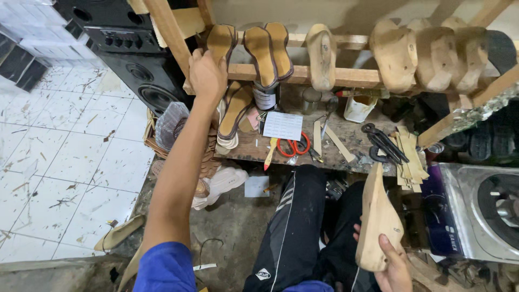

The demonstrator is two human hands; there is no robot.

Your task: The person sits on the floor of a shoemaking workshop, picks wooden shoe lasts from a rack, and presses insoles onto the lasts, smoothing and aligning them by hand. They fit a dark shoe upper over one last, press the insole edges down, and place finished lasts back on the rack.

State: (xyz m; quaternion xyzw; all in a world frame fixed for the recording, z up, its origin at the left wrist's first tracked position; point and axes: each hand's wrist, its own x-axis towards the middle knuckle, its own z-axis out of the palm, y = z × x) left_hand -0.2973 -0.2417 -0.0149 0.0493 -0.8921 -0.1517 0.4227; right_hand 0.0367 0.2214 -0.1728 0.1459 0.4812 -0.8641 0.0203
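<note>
Now the left hand (207, 73) closes on an insole (220, 43) at the rack (303, 75). The right hand (393, 267) grips a wooden last (377, 219) (fingers wrapped round its base); matching them looks next.

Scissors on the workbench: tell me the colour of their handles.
Red-orange handles on the scissors, lying beside a white paper sheet on the workbench; head view shows them best.

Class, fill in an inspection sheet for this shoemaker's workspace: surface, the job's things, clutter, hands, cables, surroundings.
Surface: worn wooden bench, stained, scrap-littered.
Job's things: wooden shoe last held over the lap; insole on the wooden rail, beside more insoles and lasts.
Clutter: red-handled scissors, black pliers, paper sheet, white cup, wooden strips.
Hands: left hand touches the insole; right hand grips the last.
Cables: nothing seen.
Surroundings: loudspeaker, white tiled floor, gas stove.
</note>
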